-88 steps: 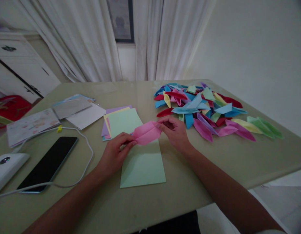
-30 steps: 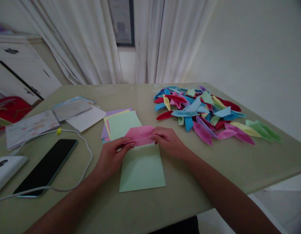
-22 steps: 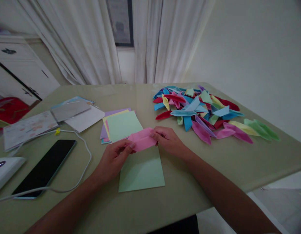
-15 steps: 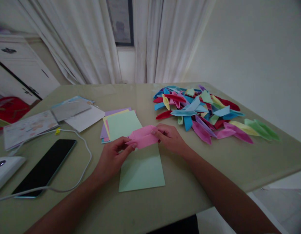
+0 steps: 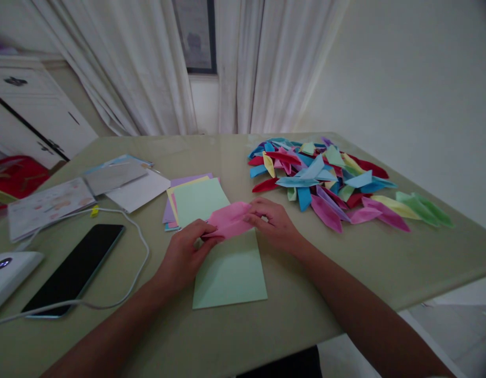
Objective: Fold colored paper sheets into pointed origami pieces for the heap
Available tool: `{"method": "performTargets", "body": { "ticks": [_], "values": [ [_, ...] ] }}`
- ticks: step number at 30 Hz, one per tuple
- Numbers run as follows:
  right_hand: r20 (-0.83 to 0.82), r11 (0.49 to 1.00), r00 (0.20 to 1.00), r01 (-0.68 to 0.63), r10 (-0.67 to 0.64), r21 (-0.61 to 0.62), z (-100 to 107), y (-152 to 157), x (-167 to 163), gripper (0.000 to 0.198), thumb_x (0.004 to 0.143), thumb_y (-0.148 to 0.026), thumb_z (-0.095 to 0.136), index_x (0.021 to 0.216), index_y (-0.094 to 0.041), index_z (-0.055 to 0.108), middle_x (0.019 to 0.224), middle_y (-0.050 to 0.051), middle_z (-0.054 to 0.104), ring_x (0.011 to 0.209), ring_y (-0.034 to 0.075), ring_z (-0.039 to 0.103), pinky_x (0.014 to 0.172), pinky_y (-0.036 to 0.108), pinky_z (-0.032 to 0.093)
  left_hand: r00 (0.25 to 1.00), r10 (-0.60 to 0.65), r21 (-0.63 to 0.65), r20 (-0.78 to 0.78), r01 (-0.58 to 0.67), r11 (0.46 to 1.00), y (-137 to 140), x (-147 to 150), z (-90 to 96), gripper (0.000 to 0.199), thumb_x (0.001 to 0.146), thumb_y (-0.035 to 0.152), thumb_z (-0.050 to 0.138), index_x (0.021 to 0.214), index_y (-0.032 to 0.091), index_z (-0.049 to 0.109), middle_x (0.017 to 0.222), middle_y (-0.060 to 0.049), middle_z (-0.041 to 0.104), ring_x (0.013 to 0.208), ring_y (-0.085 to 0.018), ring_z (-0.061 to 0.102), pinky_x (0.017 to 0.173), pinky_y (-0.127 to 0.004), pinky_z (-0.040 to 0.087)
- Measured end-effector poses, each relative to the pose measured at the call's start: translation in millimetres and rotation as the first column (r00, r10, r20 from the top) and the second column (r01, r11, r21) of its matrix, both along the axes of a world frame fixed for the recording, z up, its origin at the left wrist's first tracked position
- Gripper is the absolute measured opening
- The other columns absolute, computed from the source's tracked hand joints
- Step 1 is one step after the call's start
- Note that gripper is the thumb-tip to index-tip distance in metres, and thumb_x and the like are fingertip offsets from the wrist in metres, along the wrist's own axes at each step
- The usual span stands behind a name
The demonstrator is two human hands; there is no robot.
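Note:
A folded piece of pink paper (image 5: 231, 220) is held between my two hands, above the table's middle. My left hand (image 5: 189, 247) pinches its left end, thumb below and fingers behind. At the right end, my right hand (image 5: 272, 223) grips it between thumb and fingers. Beneath lies a light green sheet (image 5: 231, 278), partly covered by the pink paper and my left hand. Just behind is a stack of coloured paper (image 5: 199, 197), with green on top and purple, yellow and pink edges showing.
Many folded paper pieces (image 5: 309, 176) in several colours are heaped at the right back. On the left lie a black phone (image 5: 75, 268), a white device (image 5: 14, 273) with a cable (image 5: 142, 236), and a patterned booklet (image 5: 49, 205) beside white paper (image 5: 142, 189).
My left fingers have shifted slightly on the pink paper, and its near crease looks flatter. Both hands stay in nearly the same place.

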State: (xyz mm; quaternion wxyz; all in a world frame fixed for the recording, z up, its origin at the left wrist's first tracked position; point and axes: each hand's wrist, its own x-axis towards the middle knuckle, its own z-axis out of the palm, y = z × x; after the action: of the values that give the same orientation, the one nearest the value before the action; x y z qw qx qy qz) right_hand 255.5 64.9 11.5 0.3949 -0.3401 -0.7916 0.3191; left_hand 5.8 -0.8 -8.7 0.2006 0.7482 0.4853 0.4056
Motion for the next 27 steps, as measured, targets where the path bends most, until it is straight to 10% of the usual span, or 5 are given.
{"method": "performTargets", "body": {
  "ticks": [5, 8, 15, 21, 27],
  "values": [
    [-0.090, 0.983, 0.992, 0.073, -0.090, -0.170, -7, -1, -3, 0.043, 0.096, -0.039, 0.072, 0.136, -0.028, 0.063, 0.132, 0.010, 0.066, 0.092, 0.019, 0.072, 0.078, 0.032, 0.058, 0.987, 0.133, 0.162, -0.089, -0.117, 0.980, 1, -2, -1.7, 0.007, 0.098, 0.022, 0.066, 0.101, 0.019, 0.071, 0.092, -0.003, 0.072, 0.079, -0.017, 0.070, 0.074, -0.028, 0.054],
    [0.025, 0.980, 1.000, 0.016, -0.012, -0.197, -6, -6, -5, 0.051, 0.100, -0.038, 0.068, 0.148, -0.030, 0.053, 0.118, 0.008, 0.073, 0.082, 0.017, 0.074, 0.077, 0.032, 0.059, 0.976, 0.156, 0.218, -0.151, -0.121, 0.968, -2, 0, -2.9, 0.012, 0.099, 0.019, 0.063, 0.108, 0.017, 0.072, 0.094, -0.004, 0.073, 0.081, -0.017, 0.070, 0.076, -0.028, 0.056],
    [0.142, 0.979, 0.969, -0.192, 0.200, -0.070, -5, -20, -11, 0.059, 0.092, -0.037, 0.079, 0.144, -0.029, 0.052, 0.143, 0.008, 0.063, 0.094, 0.017, 0.074, 0.081, 0.030, 0.058, 0.974, -0.003, 0.278, -0.226, 0.068, 0.958, -11, 7, -10.0, 0.022, 0.101, 0.019, 0.060, 0.121, 0.018, 0.070, 0.105, -0.008, 0.072, 0.096, -0.020, 0.071, 0.086, -0.029, 0.059],
    [0.336, 0.978, 0.923, -0.206, 0.190, 0.013, -6, -19, -9, 0.056, 0.096, -0.032, 0.074, 0.147, -0.026, 0.050, 0.119, 0.007, 0.075, 0.088, 0.020, 0.075, 0.084, 0.033, 0.055, 0.975, -0.070, 0.251, -0.211, 0.124, 0.960, -11, 7, -12.2, 0.035, 0.101, 0.014, 0.058, 0.135, 0.022, 0.063, 0.122, -0.011, 0.071, 0.112, -0.021, 0.070, 0.097, -0.031, 0.058],
    [0.354, 0.991, 0.931, -0.116, 0.086, 0.065, -3, -18, -8, 0.020, 0.091, -0.020, 0.073, 0.107, -0.019, 0.062, 0.097, 0.004, 0.073, 0.077, 0.017, 0.069, 0.071, 0.027, 0.047, 0.975, -0.165, 0.176, -0.149, 0.190, 0.966, -16, 9, -8.6, 0.053, 0.102, 0.013, 0.056, 0.151, 0.029, 0.047, 0.120, -0.007, 0.073, 0.105, -0.019, 0.073, 0.095, -0.033, 0.059]
  ]
}}
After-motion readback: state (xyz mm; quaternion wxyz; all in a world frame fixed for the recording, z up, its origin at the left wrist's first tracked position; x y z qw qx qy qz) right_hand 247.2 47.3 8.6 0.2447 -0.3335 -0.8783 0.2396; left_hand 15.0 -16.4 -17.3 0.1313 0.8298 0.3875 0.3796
